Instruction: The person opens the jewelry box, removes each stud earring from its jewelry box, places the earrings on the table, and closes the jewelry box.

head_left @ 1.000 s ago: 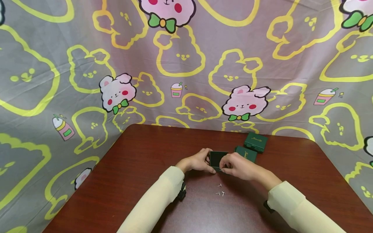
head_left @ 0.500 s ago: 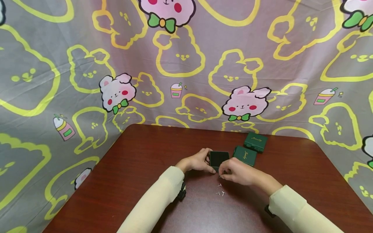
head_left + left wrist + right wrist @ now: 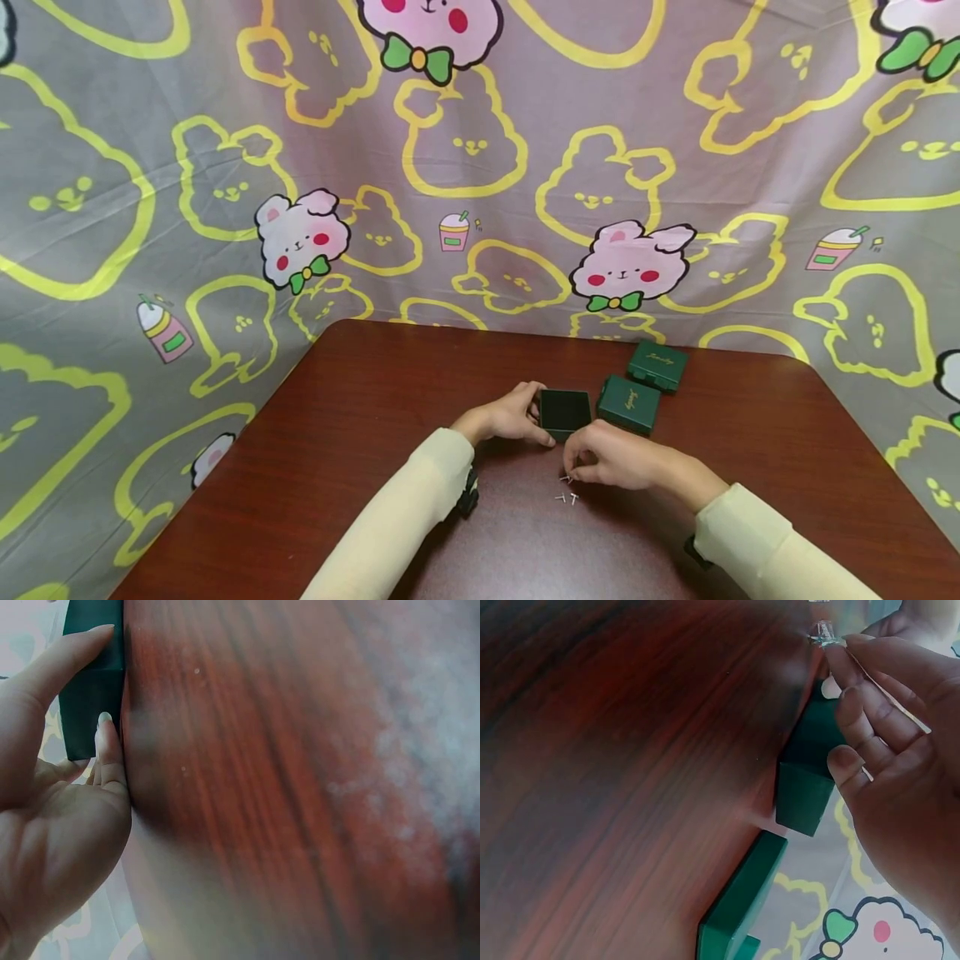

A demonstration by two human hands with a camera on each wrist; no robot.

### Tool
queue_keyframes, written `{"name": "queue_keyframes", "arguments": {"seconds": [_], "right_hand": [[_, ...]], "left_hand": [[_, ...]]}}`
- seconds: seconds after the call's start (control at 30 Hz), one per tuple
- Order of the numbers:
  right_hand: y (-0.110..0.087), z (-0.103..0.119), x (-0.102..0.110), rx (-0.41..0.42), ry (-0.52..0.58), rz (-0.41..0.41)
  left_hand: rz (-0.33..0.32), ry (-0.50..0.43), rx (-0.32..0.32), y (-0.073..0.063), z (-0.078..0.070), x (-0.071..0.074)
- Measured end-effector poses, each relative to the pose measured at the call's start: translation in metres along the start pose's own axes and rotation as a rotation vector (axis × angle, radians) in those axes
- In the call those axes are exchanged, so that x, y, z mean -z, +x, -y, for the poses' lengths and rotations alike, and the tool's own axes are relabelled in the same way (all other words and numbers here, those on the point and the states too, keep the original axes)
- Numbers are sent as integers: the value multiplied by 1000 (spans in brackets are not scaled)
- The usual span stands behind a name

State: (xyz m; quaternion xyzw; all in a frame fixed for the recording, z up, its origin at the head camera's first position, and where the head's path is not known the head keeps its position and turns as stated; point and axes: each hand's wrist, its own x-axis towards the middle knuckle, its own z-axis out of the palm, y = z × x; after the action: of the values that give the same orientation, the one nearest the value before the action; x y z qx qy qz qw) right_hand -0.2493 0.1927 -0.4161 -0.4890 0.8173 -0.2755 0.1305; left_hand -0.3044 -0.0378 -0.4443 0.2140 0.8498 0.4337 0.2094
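Note:
My left hand (image 3: 513, 414) grips the left side of an open dark green box (image 3: 566, 432) with a black inside. In the left wrist view the thumb lies along the side of the box (image 3: 91, 712) and the fingers wrap round its end. In front of the box, my right hand (image 3: 617, 454) is low over the table, its thumb and index finger pinching a small clear pin (image 3: 823, 634). The other fingers curl toward the palm. Nearer me, two small silvery T-shaped pins (image 3: 573, 499) lie on the table.
Two closed green boxes with gold lettering sit at the back right: one (image 3: 628, 405) beside the open box, the other (image 3: 657, 365) behind it. The reddish-brown wooden table (image 3: 375, 383) ends at a patterned cloth backdrop (image 3: 510, 275).
My right hand has drawn back from the open box toward me, down to the nearest small pins, uncovering the box's inside. The left hand and the box have stayed in place.

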Motion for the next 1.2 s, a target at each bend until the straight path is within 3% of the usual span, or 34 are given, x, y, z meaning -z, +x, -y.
{"name": "queue_keyframes", "arguments": {"seconds": [0.3,0.6,1.2], "right_hand": [[-1,2,-2,-4,8,12],[-2,-2,2,16,-27,-43],[-8,-10,32,-166,-76,-130]], "left_hand": [[-1,13,2,1,1,0],[3,2,7,0,2,-1],[8,15,16,1,1,0]]}}
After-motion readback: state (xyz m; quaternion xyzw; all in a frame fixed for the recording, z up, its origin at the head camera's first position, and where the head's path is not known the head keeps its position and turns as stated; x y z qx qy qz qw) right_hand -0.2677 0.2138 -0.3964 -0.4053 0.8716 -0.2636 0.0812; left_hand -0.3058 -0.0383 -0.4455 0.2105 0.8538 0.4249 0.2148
